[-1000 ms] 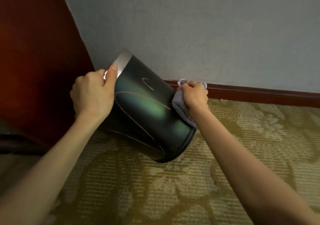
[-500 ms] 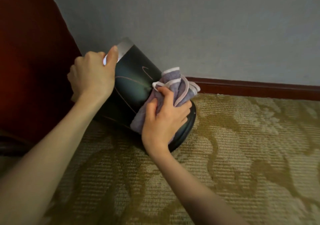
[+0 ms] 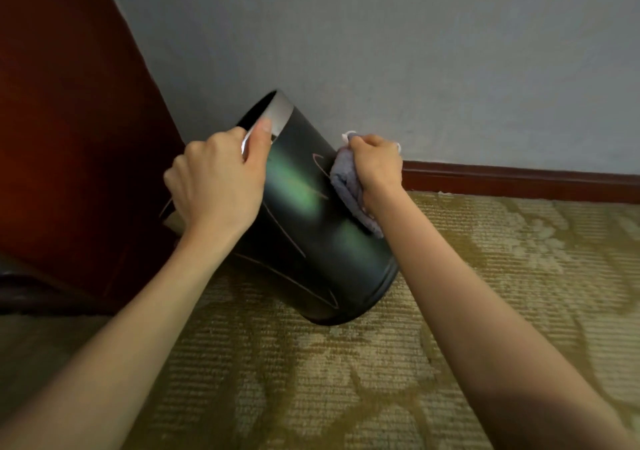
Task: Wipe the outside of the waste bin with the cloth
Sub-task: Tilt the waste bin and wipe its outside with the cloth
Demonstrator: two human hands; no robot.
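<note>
The left hand [image 3: 218, 183] covers part of the near rim of the waste bin [image 3: 311, 235]; its thumb lies on the silver rim band [image 3: 280, 110], while its fingers curl over the edge and out of sight, clamped on the rim. The bin's far side is hidden. The right hand [image 3: 375, 165] is closed tight round a bunched grey-lilac cloth [image 3: 346, 190], part of it buried in the fist, and presses it to the bin's upper right wall. The black bin leans on the patterned carpet [image 3: 346, 380], mouth up-left toward the reddish wood panel [image 3: 69, 138], beside the grey wall [image 3: 415, 51] and skirting board [image 3: 519, 181]. Only 1 dark sliver of its inside shows; any contents cannot be made out
</note>
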